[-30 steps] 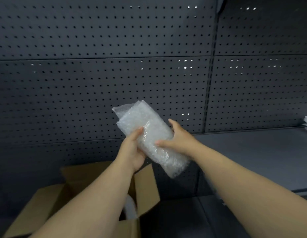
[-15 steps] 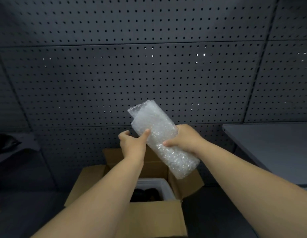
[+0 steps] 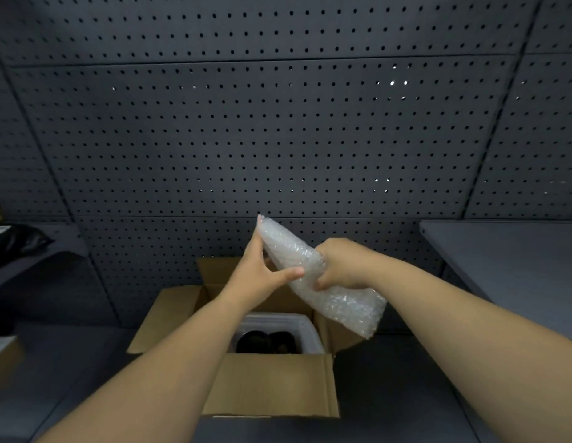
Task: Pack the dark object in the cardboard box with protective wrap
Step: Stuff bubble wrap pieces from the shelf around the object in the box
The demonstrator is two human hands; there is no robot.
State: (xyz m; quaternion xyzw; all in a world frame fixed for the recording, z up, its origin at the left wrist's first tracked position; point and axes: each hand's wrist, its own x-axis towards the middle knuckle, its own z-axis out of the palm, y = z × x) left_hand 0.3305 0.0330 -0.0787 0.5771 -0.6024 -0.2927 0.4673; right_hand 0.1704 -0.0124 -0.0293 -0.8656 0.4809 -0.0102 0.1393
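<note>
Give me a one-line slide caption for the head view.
Both hands, left hand and right hand, hold a bubble-wrap roll above the open cardboard box.

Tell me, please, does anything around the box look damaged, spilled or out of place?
Nothing stands out. The cardboard box sits open with its flaps out, a dark object inside a white liner. Both hands hold the bubble wrap above it, intact.

Bubble-wrap roll (image 3: 323, 279) tilted above open cardboard box (image 3: 272, 385) — dark object (image 3: 265, 342) inside.
</note>
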